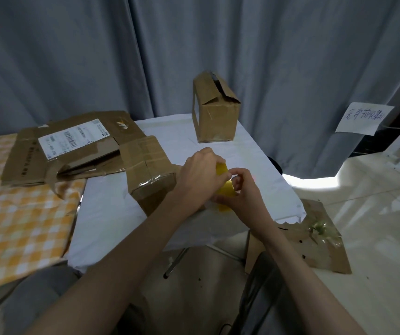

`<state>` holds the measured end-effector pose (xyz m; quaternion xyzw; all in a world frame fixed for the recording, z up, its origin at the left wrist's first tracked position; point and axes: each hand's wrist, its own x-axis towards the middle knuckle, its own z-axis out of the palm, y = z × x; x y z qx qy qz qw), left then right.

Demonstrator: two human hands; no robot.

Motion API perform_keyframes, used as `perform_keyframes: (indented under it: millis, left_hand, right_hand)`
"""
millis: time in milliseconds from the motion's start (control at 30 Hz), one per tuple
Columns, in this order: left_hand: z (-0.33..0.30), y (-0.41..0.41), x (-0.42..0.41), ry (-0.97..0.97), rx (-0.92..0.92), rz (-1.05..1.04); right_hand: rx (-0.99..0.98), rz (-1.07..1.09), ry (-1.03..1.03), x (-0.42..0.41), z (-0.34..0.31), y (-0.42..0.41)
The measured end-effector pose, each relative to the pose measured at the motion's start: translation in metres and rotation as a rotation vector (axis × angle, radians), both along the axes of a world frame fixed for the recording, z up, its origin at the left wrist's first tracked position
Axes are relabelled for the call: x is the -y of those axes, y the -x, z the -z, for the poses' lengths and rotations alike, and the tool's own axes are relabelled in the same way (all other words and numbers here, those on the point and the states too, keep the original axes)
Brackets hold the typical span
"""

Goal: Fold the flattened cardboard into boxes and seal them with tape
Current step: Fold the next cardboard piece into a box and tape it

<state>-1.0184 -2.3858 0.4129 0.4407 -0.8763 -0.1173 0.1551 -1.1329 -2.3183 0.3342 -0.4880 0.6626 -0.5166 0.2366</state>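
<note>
Fingers of the left hand (200,170) curl round the yellow tape roll (225,187); the right hand (245,189) pinches at its edge. Left of them, the folded box (149,172) lies on the table (112,213). Risk, in my judgement: the peeled end tears or sticks back if pulled crooked.

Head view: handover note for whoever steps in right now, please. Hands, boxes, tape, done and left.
Left hand: grips the yellow roll of tape from above.
Right hand: pinches at the roll's edge, apparently picking for the tape end.
Small brown cardboard box: lies on its side on the white tablecloth, just left of the hands, clear tape across its seams.
Second brown cardboard box: stands at the far edge, top flaps untaped and crumpled.
Flattened brown cardboard with a white shipping label: stacked at left, not yet folded.
Left: free the tape end, seal the far box's top, fold and tape the flat pieces.
</note>
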Motion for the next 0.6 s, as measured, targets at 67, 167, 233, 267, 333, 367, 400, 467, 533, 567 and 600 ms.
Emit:
perform_keyframes:
  millis: [67,167,233,267,333,367,400,467,533,567,600]
  left_hand:
    - [0.001,-0.001,0.001,-0.012,-0.015,0.006]
    - [0.002,0.003,0.003,-0.004,-0.071,0.017]
    - [0.003,0.006,0.003,0.009,-0.096,0.015]
    - [0.005,0.006,0.004,0.007,-0.11,0.014]
    - [0.009,0.004,0.005,-0.011,-0.152,0.018]
    - [0.011,0.002,0.006,-0.016,-0.173,0.021]
    - [0.013,0.0,0.007,-0.015,-0.193,0.025]
    - [0.016,-0.004,0.007,-0.008,-0.229,0.034]
    - [0.019,-0.006,0.006,0.0,-0.25,0.036]
    - [0.02,-0.007,0.006,0.006,-0.26,0.033]
    - [0.022,-0.007,0.006,0.013,-0.27,0.03]
  right_hand:
    - [0.082,-0.058,-0.037,-0.003,-0.002,0.008]
    - [0.174,-0.128,-0.077,-0.007,-0.006,0.013]
    - [0.216,-0.166,-0.094,-0.01,-0.009,0.012]
    - [0.237,-0.195,-0.101,-0.011,-0.011,0.011]
    - [0.29,-0.257,-0.107,-0.013,-0.013,0.011]
    - [0.314,-0.278,-0.108,-0.013,-0.013,0.011]
    - [0.326,-0.288,-0.111,-0.013,-0.014,0.011]
    - [0.328,-0.293,-0.118,-0.011,-0.014,0.011]
    - [0.34,-0.297,-0.116,-0.01,-0.013,0.009]
    - [0.344,-0.295,-0.114,-0.01,-0.013,0.009]
    - [0.347,-0.291,-0.111,-0.011,-0.013,0.009]
